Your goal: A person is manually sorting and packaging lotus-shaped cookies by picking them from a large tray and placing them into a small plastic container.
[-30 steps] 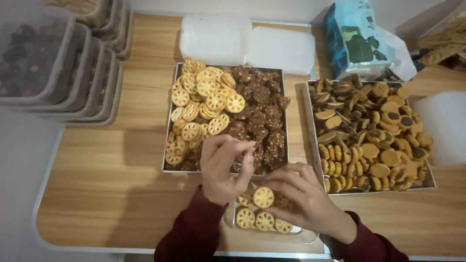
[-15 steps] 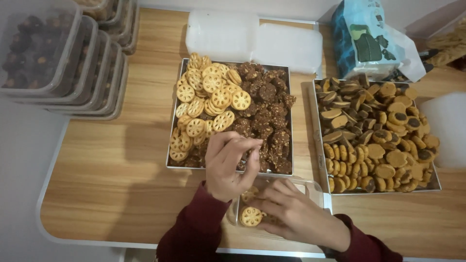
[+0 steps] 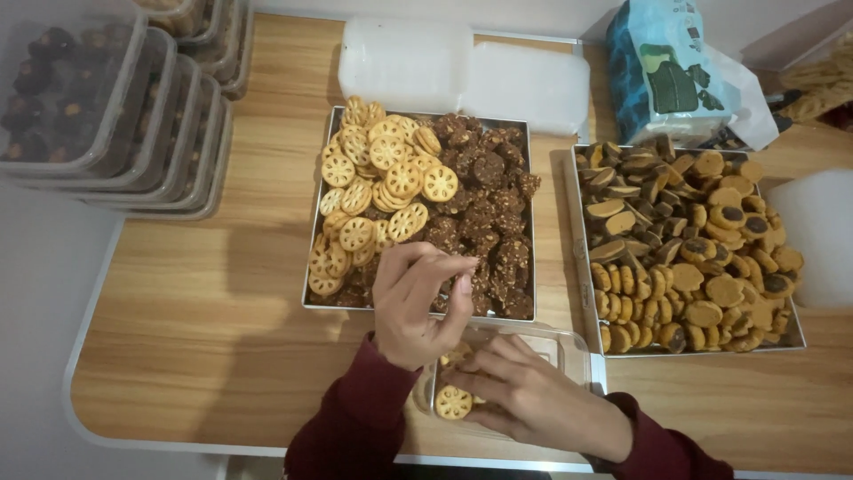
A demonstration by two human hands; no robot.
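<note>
A clear plastic container (image 3: 577,351) stands at the table's front edge with round lattice cookies (image 3: 453,402) in it. My right hand (image 3: 533,396) lies flat inside it, fingers spread over the cookies and hiding most of them. My left hand (image 3: 418,302) hovers just above the container, over the front edge of a metal tray (image 3: 306,298). Its fingertips are curled against the thumb, and I cannot see whether anything is between them. That tray holds pale lattice cookies (image 3: 382,178) on the left and dark nut clusters (image 3: 489,213) on the right.
A second metal tray (image 3: 582,302) of brown and chocolate-topped cookies (image 3: 693,249) sits at the right. Stacked clear containers (image 3: 115,116) of dark sweets stand far left. White lids (image 3: 462,71) lie behind the trays, with a blue bag (image 3: 666,71) at the back right.
My left hand has lifted from the container up to the front edge of the middle tray. My right hand has slid over the cookies in the container, covering most of them.
</note>
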